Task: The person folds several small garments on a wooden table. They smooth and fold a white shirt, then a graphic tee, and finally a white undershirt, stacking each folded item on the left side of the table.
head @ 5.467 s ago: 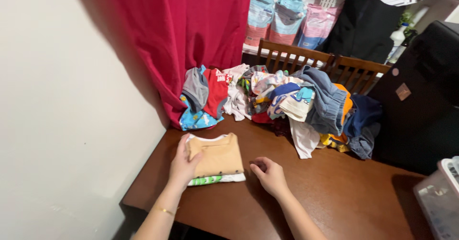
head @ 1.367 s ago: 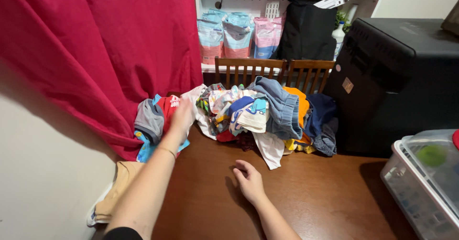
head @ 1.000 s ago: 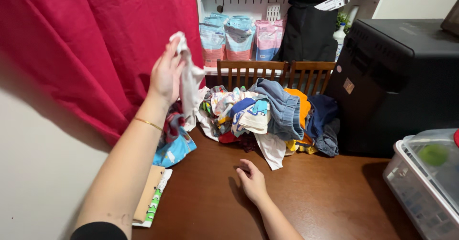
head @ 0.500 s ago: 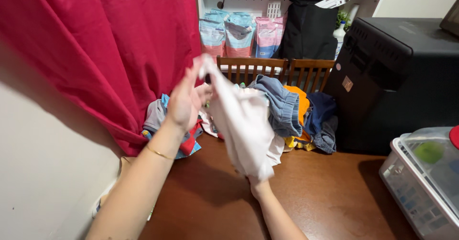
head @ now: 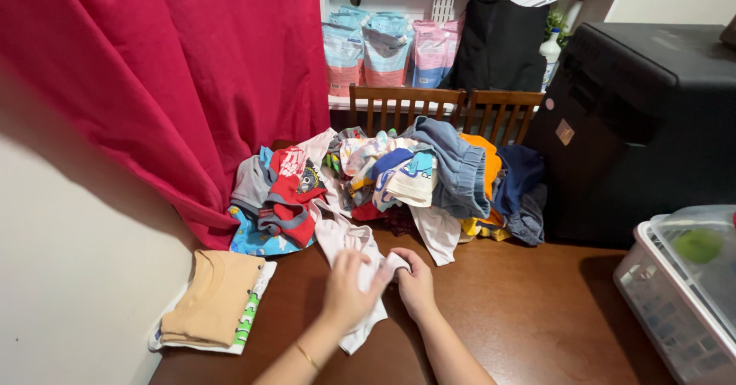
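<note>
A white garment lies on the brown wooden table, just in front of a pile of mixed clothes. My left hand presses flat on the garment's middle. My right hand pinches its right edge, next to the left hand. A folded tan shirt sits on top of a folded white one at the table's left edge, left of my left arm.
A red curtain hangs at the left behind the pile. Two wooden chair backs stand behind the table. A black bin and a clear plastic box stand at the right.
My left hand pulled the white garment out of the pile, lifted it, and brought it down onto the table; my right hand, earlier resting on the table, now grips its edge.
</note>
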